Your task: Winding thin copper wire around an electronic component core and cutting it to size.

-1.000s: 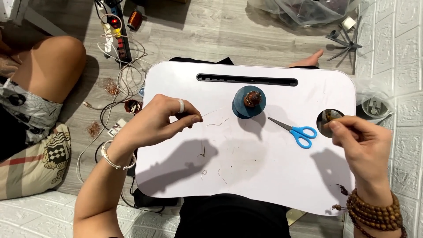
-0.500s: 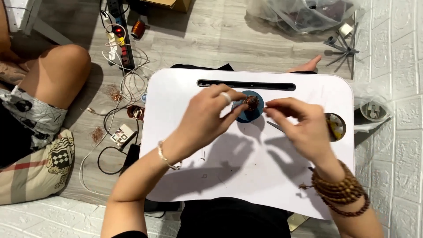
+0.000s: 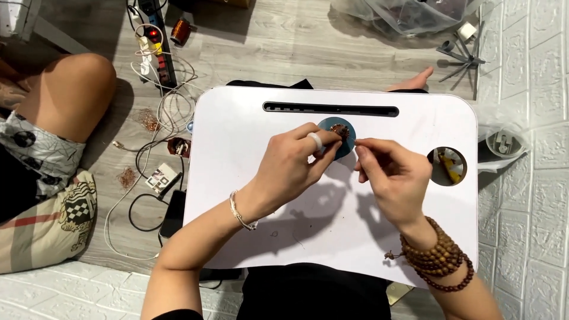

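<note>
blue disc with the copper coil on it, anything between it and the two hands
Nothing visible. The left hand has its fingertips at the copper coil on the blue disc, and the right hand pinches right beside the disc's edge. The white lap table around them shows no other object in the way.

Smooth white plastic lap table [image 3: 249,118], grey wood-grain floor [image 3: 308,47], wooden bead bracelets [image 3: 438,261].

White lap desk [image 3: 249,178]: broad bare stretches left, front, right of hands [image 3: 349,169]. Blue spool [image 3: 347,137] blocks centre; slot [image 3: 331,109] behind, round cup hole [image 3: 446,166] right. Cables [image 3: 160,136] crowd floor left.
</note>
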